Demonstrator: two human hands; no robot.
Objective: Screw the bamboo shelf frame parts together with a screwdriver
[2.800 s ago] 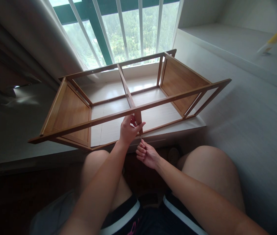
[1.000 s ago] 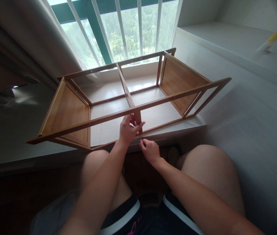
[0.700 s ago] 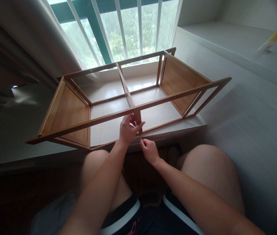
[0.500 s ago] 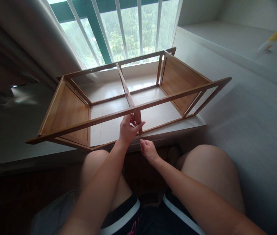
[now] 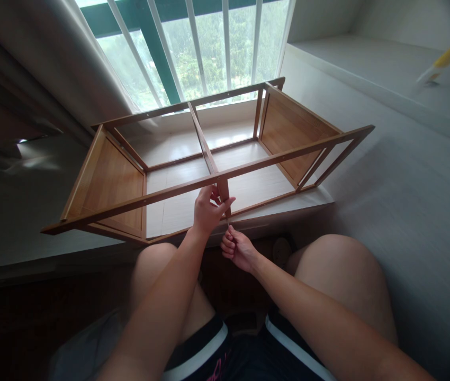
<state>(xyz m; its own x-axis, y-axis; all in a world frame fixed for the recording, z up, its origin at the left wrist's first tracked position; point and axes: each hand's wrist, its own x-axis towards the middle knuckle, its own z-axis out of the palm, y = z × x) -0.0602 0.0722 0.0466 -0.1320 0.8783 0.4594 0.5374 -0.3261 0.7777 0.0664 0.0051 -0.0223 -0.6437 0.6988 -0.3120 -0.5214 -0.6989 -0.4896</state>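
Observation:
A brown wooden frame (image 5: pixel 177 191) with a solid panel at each end lies on a pale ledge below the window. My left hand (image 5: pixel 208 209) is closed around the near upright slat (image 5: pixel 223 191) at its middle, thumb stretched across the wood. Just below the slat's lower end, my right hand (image 5: pixel 239 247) is closed in a pinch on a thin rod (image 5: pixel 228 222), like a hex key, whose tip reaches up to the frame's bottom rail. Most of the rod is hidden by the fingers.
A barred window (image 5: pixel 209 53) is behind the frame, with a curtain (image 5: pixel 70 58) to its left. On the right-hand shelf (image 5: pixel 376 58) lies a yellow-handled object (image 5: pixel 447 57). My knees are on either side, close to the ledge (image 5: pixel 320 200).
My right hand has turned at the wrist and dropped slightly, its curled fingers now showing further left. My left hand and the wooden frame stay practically where they were.

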